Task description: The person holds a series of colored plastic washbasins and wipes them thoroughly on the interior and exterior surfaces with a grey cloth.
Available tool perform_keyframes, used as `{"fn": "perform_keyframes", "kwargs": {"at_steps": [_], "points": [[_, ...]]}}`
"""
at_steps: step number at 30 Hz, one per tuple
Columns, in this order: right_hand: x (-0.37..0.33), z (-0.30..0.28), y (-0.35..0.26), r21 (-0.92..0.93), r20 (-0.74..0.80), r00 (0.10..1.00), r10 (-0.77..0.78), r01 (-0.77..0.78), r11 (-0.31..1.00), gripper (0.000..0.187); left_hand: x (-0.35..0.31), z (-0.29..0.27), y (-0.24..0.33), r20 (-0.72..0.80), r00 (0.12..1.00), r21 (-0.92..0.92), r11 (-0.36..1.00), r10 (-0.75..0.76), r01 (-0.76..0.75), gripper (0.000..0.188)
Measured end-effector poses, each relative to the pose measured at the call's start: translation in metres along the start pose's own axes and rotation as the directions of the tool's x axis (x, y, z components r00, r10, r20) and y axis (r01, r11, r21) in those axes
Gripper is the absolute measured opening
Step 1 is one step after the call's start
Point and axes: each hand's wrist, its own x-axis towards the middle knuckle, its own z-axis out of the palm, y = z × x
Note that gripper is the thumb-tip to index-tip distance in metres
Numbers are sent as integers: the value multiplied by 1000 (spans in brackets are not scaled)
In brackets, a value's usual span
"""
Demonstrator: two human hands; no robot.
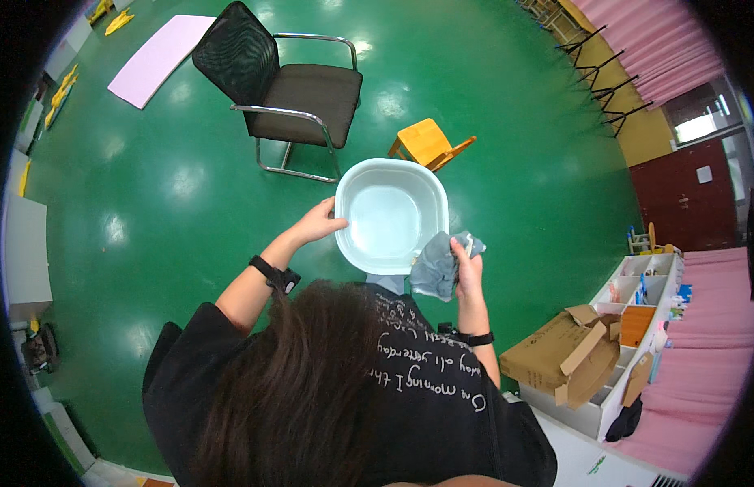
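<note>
A pale blue plastic basin (pixel 385 213) is in front of me, its inside facing up with nothing in it. My left hand (pixel 318 221) grips the basin's left rim, thumb over the edge and fingers behind the wall. In my right hand (pixel 468 268) is a crumpled grey cloth (pixel 436 268), pinched between thumb and fingers. The cloth hangs at the basin's lower right corner and overlaps its rim there; I cannot tell whether it presses on it.
A black mesh armchair (pixel 312 101) with metal arms stands ahead to the left. Just beyond the basin is a small yellow wooden chair (pixel 425 144). At right, an open cardboard box (pixel 555 357) rests on a white shelf unit (pixel 653 280). A pink board (pixel 162 61) lies far left on the green floor.
</note>
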Motion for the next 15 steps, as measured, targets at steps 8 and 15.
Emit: {"fn": "perform_keyframes", "kwargs": {"at_steps": [8,15], "points": [[225,59,-82,-112,149,989,23,-7,994,21,161,-36,28,-258,965,-41,999,-44,35,54],[370,157,-130,-162,417,908,37,34,986,22,233,-79,37,-648,760,-63,998,-52,14,55]]}}
